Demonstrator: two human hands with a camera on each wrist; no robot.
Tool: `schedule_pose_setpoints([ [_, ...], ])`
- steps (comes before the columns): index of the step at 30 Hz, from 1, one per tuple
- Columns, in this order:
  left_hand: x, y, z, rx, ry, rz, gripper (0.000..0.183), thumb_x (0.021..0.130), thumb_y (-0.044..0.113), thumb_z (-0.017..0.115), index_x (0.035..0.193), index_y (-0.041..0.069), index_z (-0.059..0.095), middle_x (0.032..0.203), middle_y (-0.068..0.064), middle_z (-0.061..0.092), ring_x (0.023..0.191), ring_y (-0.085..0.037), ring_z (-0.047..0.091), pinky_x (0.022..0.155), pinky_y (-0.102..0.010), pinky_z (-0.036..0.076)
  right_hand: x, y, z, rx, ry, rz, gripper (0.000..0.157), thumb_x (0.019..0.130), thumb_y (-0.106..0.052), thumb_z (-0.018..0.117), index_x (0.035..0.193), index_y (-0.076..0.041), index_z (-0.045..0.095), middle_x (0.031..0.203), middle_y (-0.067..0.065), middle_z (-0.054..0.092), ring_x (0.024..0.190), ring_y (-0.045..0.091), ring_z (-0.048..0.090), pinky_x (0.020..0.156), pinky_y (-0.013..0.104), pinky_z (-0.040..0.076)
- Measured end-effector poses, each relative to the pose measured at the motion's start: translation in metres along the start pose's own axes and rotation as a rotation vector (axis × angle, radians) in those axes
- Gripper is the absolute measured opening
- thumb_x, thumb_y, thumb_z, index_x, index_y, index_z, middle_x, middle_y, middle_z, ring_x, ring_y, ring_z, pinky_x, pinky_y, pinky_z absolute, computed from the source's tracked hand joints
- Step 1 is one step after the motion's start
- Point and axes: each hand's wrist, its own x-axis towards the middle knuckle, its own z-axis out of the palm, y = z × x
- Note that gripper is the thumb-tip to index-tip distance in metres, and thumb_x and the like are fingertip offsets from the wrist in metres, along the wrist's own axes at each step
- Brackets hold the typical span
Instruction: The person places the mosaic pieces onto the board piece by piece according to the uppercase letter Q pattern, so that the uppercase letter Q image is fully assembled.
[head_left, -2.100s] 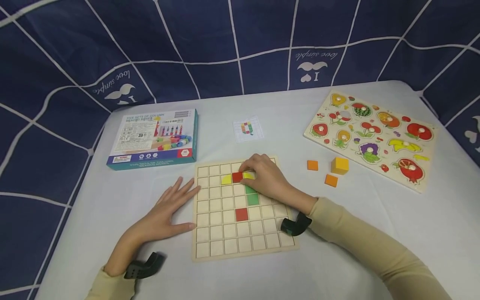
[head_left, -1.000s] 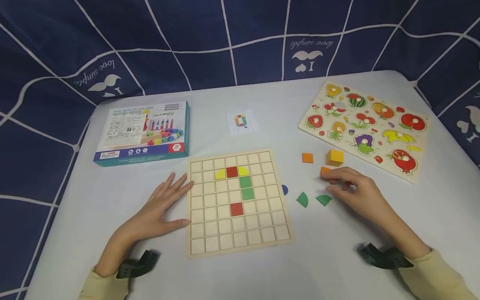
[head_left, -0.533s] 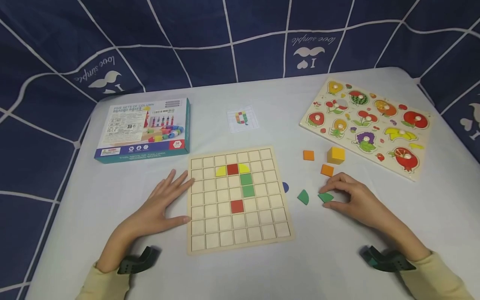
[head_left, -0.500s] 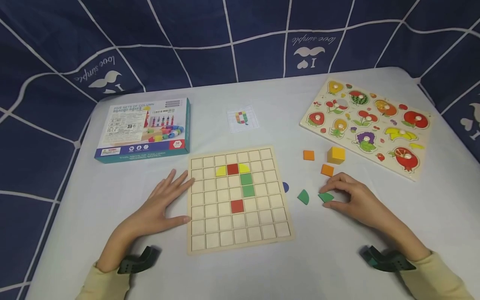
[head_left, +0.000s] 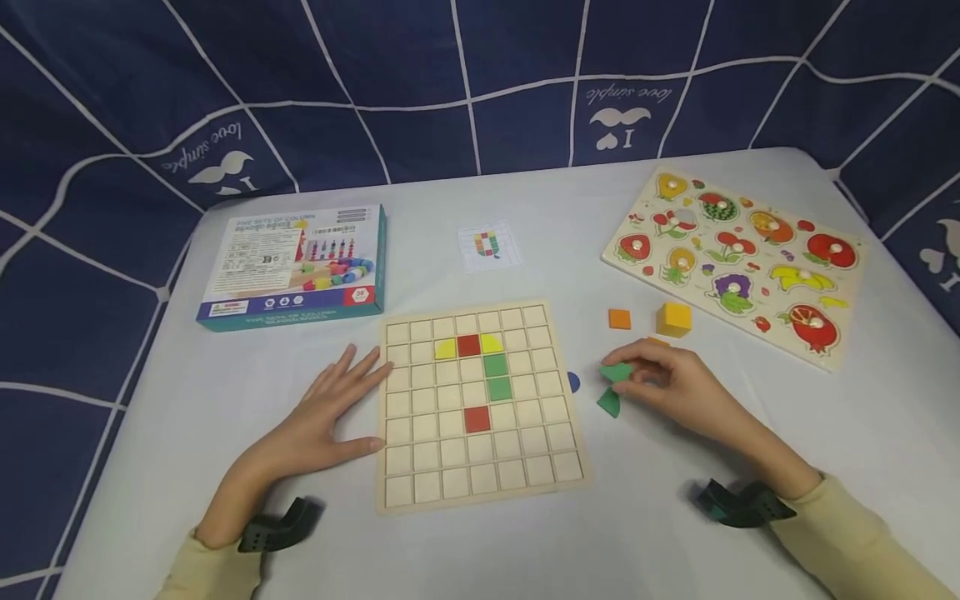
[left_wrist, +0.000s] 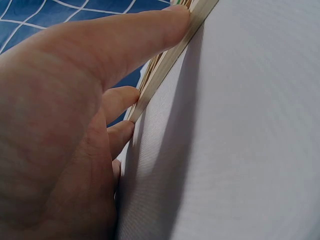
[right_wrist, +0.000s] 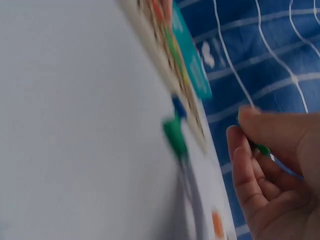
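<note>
The head camera looked forward and down from above the near side of the white table [head_left: 525,558], far enough back to frame the left hand [head_left: 321,427], the right hand [head_left: 678,385] and the blue cloth [head_left: 517,46] beyond. Each wrist camera sat close at its own hand, steeply tilted, the left one facing the edge of the gridded board [head_left: 453,457], the right one looking across the white table toward it; all three views shared that gridded board.

Smooth, matt wooden grid board [head_left: 451,425]
</note>
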Motion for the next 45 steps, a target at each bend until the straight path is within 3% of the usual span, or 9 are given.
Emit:
schedule_pose_setpoints([
  [3, 0.000, 0.000, 0.000, 0.005, 0.005, 0.008, 0.090, 0.074, 0.041, 0.078, 0.148, 0.020, 0.031, 0.154, -0.006, 0.016, 0.140, -0.031, -0.005, 0.108, -0.051, -0.001, 0.015, -0.009, 0.011, 0.105, -0.070, 0.010, 0.031, 0.080, 0.005, 0.070, 0.109, -0.006, 0.066, 0.101, 0.004, 0.062, 0.076, 0.016, 0.056, 0.065, 0.021, 0.050],
  [9, 0.001, 0.001, 0.000, 0.013, -0.010, -0.004, 0.091, 0.074, 0.040, 0.078, 0.148, 0.021, 0.030, 0.155, -0.006, 0.015, 0.140, -0.029, -0.006, 0.108, -0.050, -0.002, 0.047, -0.026, 0.040, 0.189, -0.160, 0.026, 0.031, 0.085, 0.006, 0.063, 0.114, -0.004, 0.065, 0.104, 0.003, 0.065, 0.086, 0.019, 0.061, 0.071, 0.026, 0.052],
  [15, -0.001, 0.003, -0.001, 0.019, -0.019, -0.025, 0.092, 0.072, 0.040, 0.079, 0.148, 0.021, 0.030, 0.155, -0.005, 0.014, 0.140, -0.028, -0.007, 0.108, -0.050, -0.002, 0.066, -0.041, 0.072, 0.248, -0.172, 0.012, 0.022, 0.085, 0.004, 0.064, 0.106, -0.003, 0.063, 0.085, 0.006, 0.066, 0.076, 0.021, 0.063, 0.068, 0.026, 0.052],
  [22, -0.001, 0.003, -0.002, 0.021, -0.023, -0.028, 0.093, 0.072, 0.040, 0.079, 0.148, 0.021, 0.029, 0.155, -0.006, 0.014, 0.140, -0.027, -0.007, 0.109, -0.049, -0.002, 0.068, -0.043, 0.085, 0.244, -0.181, 0.063, 0.007, 0.087, -0.003, 0.065, 0.093, -0.006, 0.066, 0.077, 0.003, 0.064, 0.069, 0.017, 0.057, 0.064, 0.023, 0.046],
  [29, 0.000, 0.004, -0.002, 0.012, -0.018, -0.029, 0.093, 0.072, 0.037, 0.080, 0.148, 0.020, 0.030, 0.154, -0.006, 0.015, 0.140, -0.028, -0.007, 0.108, -0.050, -0.002, 0.071, -0.048, 0.096, 0.324, -0.197, 0.125, 0.008, 0.086, -0.003, 0.066, 0.093, -0.004, 0.070, 0.080, 0.005, 0.069, 0.074, 0.019, 0.067, 0.068, 0.028, 0.053],
  [38, 0.001, 0.004, -0.002, 0.016, -0.027, -0.035, 0.093, 0.073, 0.038, 0.079, 0.148, 0.021, 0.029, 0.155, -0.006, 0.014, 0.140, -0.027, -0.008, 0.109, -0.048, -0.002, 0.070, -0.059, 0.121, 0.232, -0.206, 0.116, 0.008, 0.082, -0.006, 0.072, 0.089, -0.009, 0.073, 0.075, -0.005, 0.068, 0.066, 0.011, 0.063, 0.058, 0.023, 0.050],
  [45, 0.001, 0.004, -0.003, 0.016, -0.035, -0.048, 0.093, 0.073, 0.038, 0.079, 0.149, 0.021, 0.028, 0.155, -0.005, 0.013, 0.140, -0.027, -0.008, 0.109, -0.048, -0.003, 0.068, -0.063, 0.129, 0.213, -0.219, 0.111, 0.009, 0.082, -0.004, 0.072, 0.089, -0.008, 0.073, 0.076, -0.007, 0.068, 0.066, 0.009, 0.062, 0.059, 0.023, 0.051],
])
